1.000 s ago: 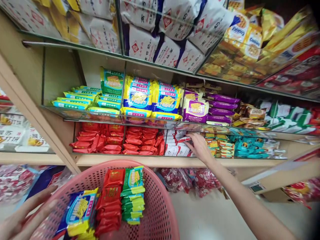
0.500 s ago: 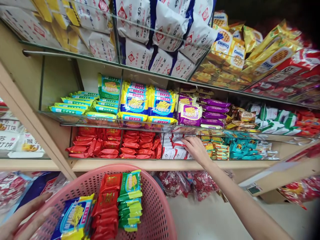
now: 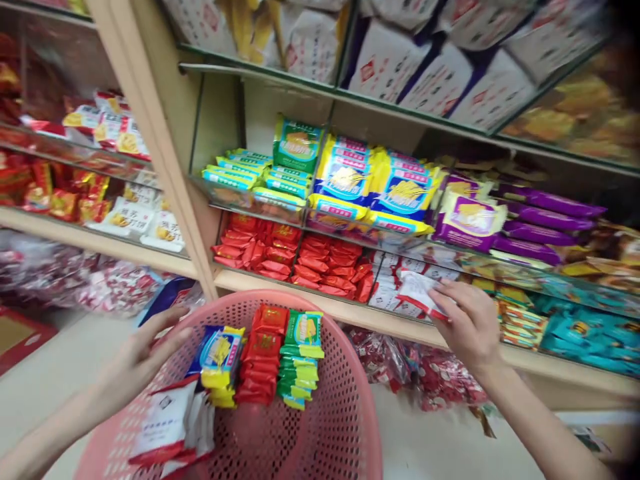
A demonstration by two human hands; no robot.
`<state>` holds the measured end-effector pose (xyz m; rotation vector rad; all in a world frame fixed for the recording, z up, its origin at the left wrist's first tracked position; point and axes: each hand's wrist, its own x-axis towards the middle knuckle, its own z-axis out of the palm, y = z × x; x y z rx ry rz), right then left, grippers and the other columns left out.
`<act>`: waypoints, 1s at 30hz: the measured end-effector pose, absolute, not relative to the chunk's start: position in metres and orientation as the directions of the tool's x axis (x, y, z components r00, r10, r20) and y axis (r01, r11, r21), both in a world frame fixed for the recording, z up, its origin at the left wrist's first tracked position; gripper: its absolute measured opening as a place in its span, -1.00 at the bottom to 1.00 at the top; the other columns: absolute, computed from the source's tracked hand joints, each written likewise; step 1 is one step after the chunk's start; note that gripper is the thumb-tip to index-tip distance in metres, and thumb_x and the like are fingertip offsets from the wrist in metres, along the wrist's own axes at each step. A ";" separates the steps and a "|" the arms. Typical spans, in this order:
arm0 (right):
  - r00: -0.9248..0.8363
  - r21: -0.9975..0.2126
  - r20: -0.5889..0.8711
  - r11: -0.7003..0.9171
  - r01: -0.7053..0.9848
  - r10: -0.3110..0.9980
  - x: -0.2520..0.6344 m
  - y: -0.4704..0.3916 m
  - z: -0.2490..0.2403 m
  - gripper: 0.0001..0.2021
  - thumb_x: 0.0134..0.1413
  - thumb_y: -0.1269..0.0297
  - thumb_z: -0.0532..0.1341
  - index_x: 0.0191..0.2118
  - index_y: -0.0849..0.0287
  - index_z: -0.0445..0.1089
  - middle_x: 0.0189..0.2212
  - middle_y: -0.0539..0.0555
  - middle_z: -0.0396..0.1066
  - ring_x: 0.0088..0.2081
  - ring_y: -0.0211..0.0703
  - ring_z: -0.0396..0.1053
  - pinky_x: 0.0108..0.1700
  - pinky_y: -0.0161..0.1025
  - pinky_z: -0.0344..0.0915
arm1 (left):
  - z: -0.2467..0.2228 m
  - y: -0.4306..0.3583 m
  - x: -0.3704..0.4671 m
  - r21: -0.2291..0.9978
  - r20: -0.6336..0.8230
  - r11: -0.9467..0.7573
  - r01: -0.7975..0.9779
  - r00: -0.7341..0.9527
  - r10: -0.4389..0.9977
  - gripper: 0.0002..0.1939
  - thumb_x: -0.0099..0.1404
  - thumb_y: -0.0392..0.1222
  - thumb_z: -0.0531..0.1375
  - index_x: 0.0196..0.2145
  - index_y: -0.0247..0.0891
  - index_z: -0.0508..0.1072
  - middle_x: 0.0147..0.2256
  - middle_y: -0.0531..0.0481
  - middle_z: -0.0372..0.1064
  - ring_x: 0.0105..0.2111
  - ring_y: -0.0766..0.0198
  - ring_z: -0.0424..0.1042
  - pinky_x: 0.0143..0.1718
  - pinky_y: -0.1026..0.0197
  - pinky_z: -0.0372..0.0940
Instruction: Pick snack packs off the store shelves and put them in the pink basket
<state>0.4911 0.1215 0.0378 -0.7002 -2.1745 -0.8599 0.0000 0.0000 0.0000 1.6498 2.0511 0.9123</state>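
A white packet with red edges (image 3: 421,293) is pinched in my right hand (image 3: 467,323), in front of the white packets (image 3: 386,292) on the lower shelf. My left hand (image 3: 150,347) hangs over the left rim of the pink basket (image 3: 357,400), fingers apart, holding nothing. Inside the basket stand rows of packets: white-and-red ones (image 3: 167,423) below my left hand, blue-and-yellow ones (image 3: 217,360), red ones (image 3: 260,357) and green ones (image 3: 301,347).
Glass-fronted shelves hold green packets (image 3: 295,150), blue-and-yellow packets (image 3: 345,173), purple packets (image 3: 470,213), red packets (image 3: 330,263) and teal packets (image 3: 595,337). A wooden upright (image 3: 150,133) divides the shelving. Bagged goods (image 3: 430,370) lie beneath.
My right hand has drawn back from the shelf with a white packet. The view has swung left, and more of the basket shows, including white-and-red packets.
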 end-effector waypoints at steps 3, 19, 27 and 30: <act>-0.549 0.165 0.793 0.774 0.611 0.265 0.443 0.093 0.043 -0.51 0.04 0.47 0.25 0.12 0.11 0.25 -0.13 0.20 0.43 -0.03 0.05 0.39 0.00 0.04 0.35 | 0.000 -0.003 0.001 0.739 0.039 0.125 0.662 -0.228 0.973 -0.21 0.11 0.41 0.01 -0.01 -0.36 0.34 0.02 -0.27 0.37 0.03 -0.01 0.35 0.07 -0.01 0.27; -0.602 -0.866 -0.437 -0.494 0.079 0.669 0.161 -0.007 -0.024 -0.61 -0.35 0.10 0.42 -0.36 0.23 0.40 -0.46 0.01 0.47 -0.43 -0.18 0.42 -0.44 -0.30 0.30 | -0.010 -0.026 -0.023 0.837 -0.007 0.176 0.517 -0.312 0.950 -0.30 0.12 0.32 0.09 0.02 -0.30 0.32 0.08 -0.25 0.30 0.08 -0.06 0.28 0.06 -0.09 0.25; -0.559 -0.947 -0.315 -0.221 0.232 0.767 0.143 -0.005 -0.040 -0.76 -0.26 0.23 0.38 -0.43 0.21 0.38 -0.50 -0.01 0.45 -0.44 -0.21 0.37 -0.42 -0.32 0.24 | -0.020 -0.027 -0.025 0.872 -0.036 0.197 0.449 -0.342 0.939 -0.26 0.07 0.35 0.13 0.00 -0.30 0.33 0.09 -0.27 0.28 0.09 -0.07 0.28 0.06 -0.09 0.26; -0.549 -0.949 -0.257 -0.102 0.297 0.795 0.143 -0.008 -0.039 -0.80 -0.22 0.25 0.35 -0.41 0.18 0.39 -0.46 0.00 0.46 -0.38 -0.16 0.38 -0.35 -0.29 0.26 | -0.021 -0.027 -0.025 0.884 -0.024 0.178 0.431 -0.340 0.940 -0.29 0.07 0.34 0.15 -0.01 -0.27 0.35 0.10 -0.26 0.28 0.08 -0.07 0.29 0.05 -0.10 0.28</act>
